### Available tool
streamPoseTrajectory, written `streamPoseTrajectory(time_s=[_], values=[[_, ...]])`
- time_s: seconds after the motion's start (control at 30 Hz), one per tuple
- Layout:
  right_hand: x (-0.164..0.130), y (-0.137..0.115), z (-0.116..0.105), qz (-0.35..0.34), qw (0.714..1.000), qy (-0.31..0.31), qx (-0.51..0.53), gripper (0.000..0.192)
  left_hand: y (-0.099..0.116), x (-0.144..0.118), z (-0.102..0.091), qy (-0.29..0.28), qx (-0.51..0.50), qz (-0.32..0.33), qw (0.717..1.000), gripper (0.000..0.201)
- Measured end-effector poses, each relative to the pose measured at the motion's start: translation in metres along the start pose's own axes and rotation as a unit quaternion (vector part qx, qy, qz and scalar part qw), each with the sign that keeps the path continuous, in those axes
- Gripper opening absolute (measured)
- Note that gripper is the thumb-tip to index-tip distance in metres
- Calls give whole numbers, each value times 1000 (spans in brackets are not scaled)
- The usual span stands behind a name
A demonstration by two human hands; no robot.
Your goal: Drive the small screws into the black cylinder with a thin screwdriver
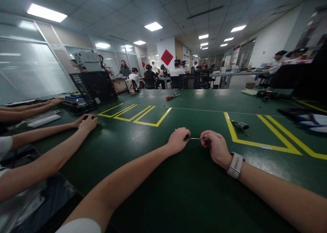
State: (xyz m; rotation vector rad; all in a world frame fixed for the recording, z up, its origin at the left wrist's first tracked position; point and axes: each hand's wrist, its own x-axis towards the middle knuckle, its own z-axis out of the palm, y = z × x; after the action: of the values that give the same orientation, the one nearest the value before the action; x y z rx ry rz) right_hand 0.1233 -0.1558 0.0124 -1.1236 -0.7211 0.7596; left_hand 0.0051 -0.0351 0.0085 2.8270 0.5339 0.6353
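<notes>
My left hand (pixel 178 140) is closed around a small dark part (pixel 187 137) with a rounded end, most of it hidden by my fingers. A thin metal rod (pixel 196 138) runs from this part across to my right hand (pixel 216 147). The right fingers pinch the rod's other end, which looks dark; whether it is a tool tip or another piece I cannot tell. Both hands are just above the green table (pixel 163 192). To the right of my right hand, a metal cylindrical part (pixel 241 126) lies inside a yellow tape outline (pixel 265 146) with tiny bits beside it.
A red and black screwdriver (pixel 173 96) lies farther back. At left, a co-worker's hands (pixel 88 122) are near a black computer case (pixel 95 88). A paper cup (pixel 130 86) stands behind. A dark power tool (pixel 273 95) and blue-white items (pixel 314 120) lie at right.
</notes>
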Motion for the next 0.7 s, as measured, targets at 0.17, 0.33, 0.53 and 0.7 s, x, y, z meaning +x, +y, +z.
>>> streamPoseTrajectory(time_s=[0.17, 0.33, 0.53, 0.7], values=[[0, 0, -1, 0, 1000, -6, -1, 12, 1, 0, -1, -4, 2, -15, 1000, 7], [1, 3, -4, 5, 1000, -27, -3, 12, 3, 0, -2, -5, -11, -24, 1000, 6], [1, 2, -3, 5, 1000, -21, -2, 13, 3, -1, -3, -3, -15, -41, 999, 6], [1, 1, -2, 10, 1000, -26, -4, 12, 3, 0, -1, 6, -13, -31, 999, 6]])
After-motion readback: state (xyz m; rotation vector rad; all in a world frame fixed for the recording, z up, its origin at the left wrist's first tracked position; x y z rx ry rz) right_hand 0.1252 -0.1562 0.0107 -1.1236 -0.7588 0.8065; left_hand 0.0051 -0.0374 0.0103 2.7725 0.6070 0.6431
